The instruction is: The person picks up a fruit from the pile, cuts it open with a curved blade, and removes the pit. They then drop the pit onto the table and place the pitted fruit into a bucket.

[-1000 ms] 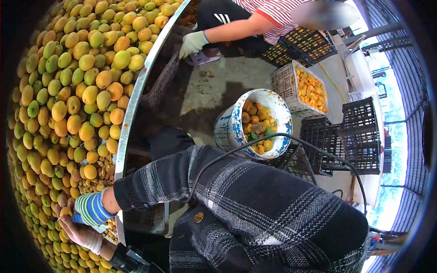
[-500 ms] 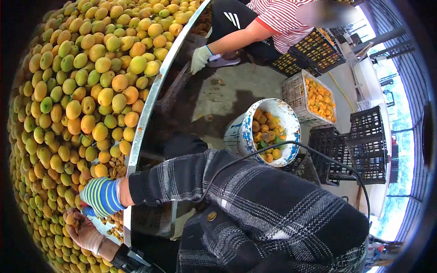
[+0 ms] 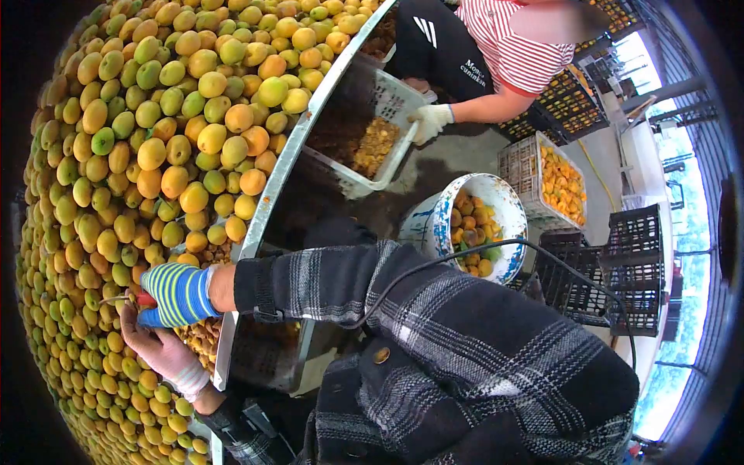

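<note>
My right hand [image 3: 180, 294], in a blue and lime striped glove, is closed around a small tool with a red handle [image 3: 146, 299] and a thin metal end pointing left. Just below it is my left hand [image 3: 164, 353], in a pale pinkish glove with brown-stained fingers. Its fingers are stretched toward the tool's tip, and no fruit shows in it. Both hands are over a big heap of yellow-green apricots [image 3: 194, 147] on a metal-edged table. Brownish cut pieces [image 3: 203, 341] lie on the table beside my hands, near the metal rim [image 3: 267, 198].
A co-worker's gloved hand [image 3: 430, 122] grips a grey crate [image 3: 395, 97] holding brownish pieces. A paint-stained white bucket [image 3: 504, 190] contains fruit. Behind it stand a crate of orange pieces [image 3: 562, 182] and black crates [image 3: 632, 256]. A dark cable [image 3: 570, 271] crosses over my sleeve.
The co-worker's hand has moved right, and the crate now shows out from the table's edge. My left hand has risen closer to my right; the brown fruit in it no longer shows.
</note>
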`<state>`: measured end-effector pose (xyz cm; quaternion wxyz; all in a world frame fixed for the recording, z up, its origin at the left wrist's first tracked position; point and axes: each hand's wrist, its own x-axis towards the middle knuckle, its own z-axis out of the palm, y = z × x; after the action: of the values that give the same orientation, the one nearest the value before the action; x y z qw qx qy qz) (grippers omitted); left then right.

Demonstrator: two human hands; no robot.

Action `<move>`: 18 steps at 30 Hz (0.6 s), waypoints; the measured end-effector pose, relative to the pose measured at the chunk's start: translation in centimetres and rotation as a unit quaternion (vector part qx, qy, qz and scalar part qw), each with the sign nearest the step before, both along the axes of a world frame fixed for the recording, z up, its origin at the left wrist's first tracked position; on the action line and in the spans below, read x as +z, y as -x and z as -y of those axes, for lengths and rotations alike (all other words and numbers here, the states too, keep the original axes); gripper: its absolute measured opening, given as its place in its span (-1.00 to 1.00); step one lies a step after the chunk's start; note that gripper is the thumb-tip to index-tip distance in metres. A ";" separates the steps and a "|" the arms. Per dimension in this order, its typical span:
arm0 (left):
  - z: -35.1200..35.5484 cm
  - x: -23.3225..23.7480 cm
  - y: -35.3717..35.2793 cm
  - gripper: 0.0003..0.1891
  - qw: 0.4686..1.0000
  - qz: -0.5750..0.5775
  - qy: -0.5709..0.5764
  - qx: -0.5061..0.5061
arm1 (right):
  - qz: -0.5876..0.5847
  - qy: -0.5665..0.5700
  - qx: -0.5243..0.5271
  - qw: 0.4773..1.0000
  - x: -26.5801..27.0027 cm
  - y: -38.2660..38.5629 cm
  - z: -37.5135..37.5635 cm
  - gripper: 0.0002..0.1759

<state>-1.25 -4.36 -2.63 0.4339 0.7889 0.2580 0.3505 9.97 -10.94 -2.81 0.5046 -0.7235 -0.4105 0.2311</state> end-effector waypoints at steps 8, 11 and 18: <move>-0.9 -1.2 0.6 -0.62 0.998 0.058 0.019 0.012 | 0.046 -0.026 0.017 0.998 -0.4 0.3 -0.9 -0.55; -0.4 0.7 1.2 -0.58 0.966 0.102 0.234 0.047 | -0.005 -0.031 -0.004 1.000 -0.7 0.0 -0.9 -0.59; -3.4 -0.6 2.0 -0.52 0.793 0.305 0.525 -0.044 | -0.050 -0.102 -0.100 0.988 -1.8 0.5 -1.7 -0.64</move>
<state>-3.22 -0.91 -3.20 0.8526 0.3021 0.2219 0.3642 9.42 -9.27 -4.57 0.6163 -0.6931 -0.3319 0.1722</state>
